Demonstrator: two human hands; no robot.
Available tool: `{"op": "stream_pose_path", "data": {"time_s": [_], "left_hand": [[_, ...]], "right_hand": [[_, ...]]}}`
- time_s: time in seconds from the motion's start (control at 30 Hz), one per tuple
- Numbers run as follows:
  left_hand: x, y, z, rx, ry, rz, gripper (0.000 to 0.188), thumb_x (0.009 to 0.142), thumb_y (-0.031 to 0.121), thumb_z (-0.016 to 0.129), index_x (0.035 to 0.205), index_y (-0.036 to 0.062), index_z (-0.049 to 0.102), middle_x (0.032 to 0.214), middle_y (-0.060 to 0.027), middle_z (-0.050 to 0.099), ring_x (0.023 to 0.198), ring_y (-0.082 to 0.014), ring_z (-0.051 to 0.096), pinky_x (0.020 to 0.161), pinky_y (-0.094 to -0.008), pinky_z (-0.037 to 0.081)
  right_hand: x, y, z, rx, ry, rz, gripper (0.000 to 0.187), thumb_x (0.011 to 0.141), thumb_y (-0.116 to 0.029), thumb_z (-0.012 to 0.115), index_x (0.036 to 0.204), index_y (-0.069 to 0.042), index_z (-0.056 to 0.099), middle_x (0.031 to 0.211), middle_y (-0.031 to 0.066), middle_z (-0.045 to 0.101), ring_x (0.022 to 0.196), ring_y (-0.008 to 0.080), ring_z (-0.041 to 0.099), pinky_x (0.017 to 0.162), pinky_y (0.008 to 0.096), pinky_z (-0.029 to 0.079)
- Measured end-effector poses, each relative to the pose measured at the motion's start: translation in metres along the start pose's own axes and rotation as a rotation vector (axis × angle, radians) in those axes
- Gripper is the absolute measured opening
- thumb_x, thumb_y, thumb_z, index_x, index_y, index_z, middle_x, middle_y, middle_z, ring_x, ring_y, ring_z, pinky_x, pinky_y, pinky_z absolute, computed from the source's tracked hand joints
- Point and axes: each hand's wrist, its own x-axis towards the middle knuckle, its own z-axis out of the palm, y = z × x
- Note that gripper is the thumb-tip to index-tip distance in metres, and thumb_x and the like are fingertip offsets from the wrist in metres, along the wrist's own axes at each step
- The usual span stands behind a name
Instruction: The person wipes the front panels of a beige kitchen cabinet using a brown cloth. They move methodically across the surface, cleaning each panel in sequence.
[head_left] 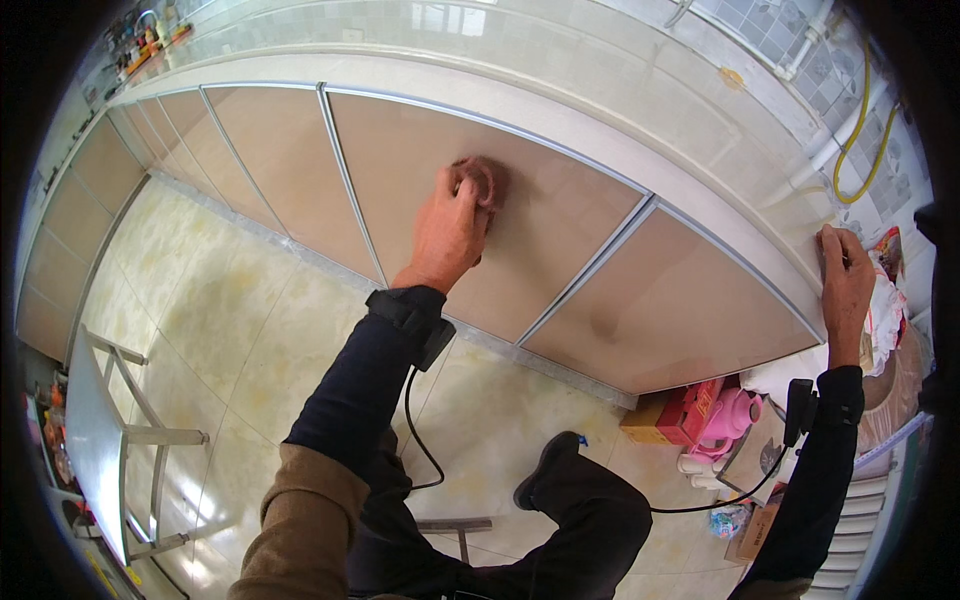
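Observation:
My left hand (447, 232) is closed on a crumpled reddish-brown cloth (486, 184), pressed against the upper part of a glossy beige cabinet door (420, 140). This door has a thin silvery frame and reflects the hand faintly. Far to the right, my right hand (846, 282) is at the end of the pale countertop (640, 140), with its bent fingers closed over the edge. Both wrists wear black bands with cables.
A second cabinet door (670, 300) adjoins on the right. Below it stand a red box (690, 412) and a pink jug (733, 413). A metal-legged table (95, 440) is on the left of the tiled floor (270, 340). A yellow hose (862, 150) hangs at the upper right.

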Motion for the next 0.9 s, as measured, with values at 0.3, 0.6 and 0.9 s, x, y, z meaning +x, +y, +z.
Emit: {"op": "stream_pose_path", "data": {"time_s": [0.3,0.6,0.9], "left_hand": [[-0.070,-0.051,0.021,-0.108,-0.156,-0.422,0.058,0.086,0.003,0.064,0.140,0.0060,0.045,0.122,-0.0252,0.058,0.109,-0.0501,0.059,0.090,-0.0553,0.051],[0.017,-0.012,-0.032,-0.325,0.203,-0.305,0.033,0.094,0.012,0.062,0.121,-0.0045,0.052,0.101,-0.0283,0.065,0.095,-0.0483,0.063,0.084,-0.0479,0.051],[-0.051,-0.091,-0.037,-0.862,0.233,-1.029,0.030,0.098,0.025,0.064,0.110,-0.0028,0.065,0.096,-0.0106,0.069,0.090,-0.0221,0.065,0.077,-0.0382,0.052]], "right_hand": [[0.001,0.000,-0.002,-0.027,-0.012,-0.006,0.033,0.100,-0.026,0.064,0.098,0.006,0.069,0.086,0.0084,0.069,0.082,0.0141,0.060,0.079,0.0298,0.048],[0.000,0.002,0.001,0.013,0.021,-0.005,0.030,0.099,-0.024,0.065,0.096,0.005,0.068,0.083,0.0068,0.067,0.079,0.0116,0.058,0.077,0.0289,0.047],[-0.001,0.003,0.002,0.016,-0.003,-0.011,0.031,0.101,-0.025,0.063,0.095,0.005,0.067,0.082,0.0068,0.065,0.078,0.0120,0.056,0.075,0.0279,0.046]]}}
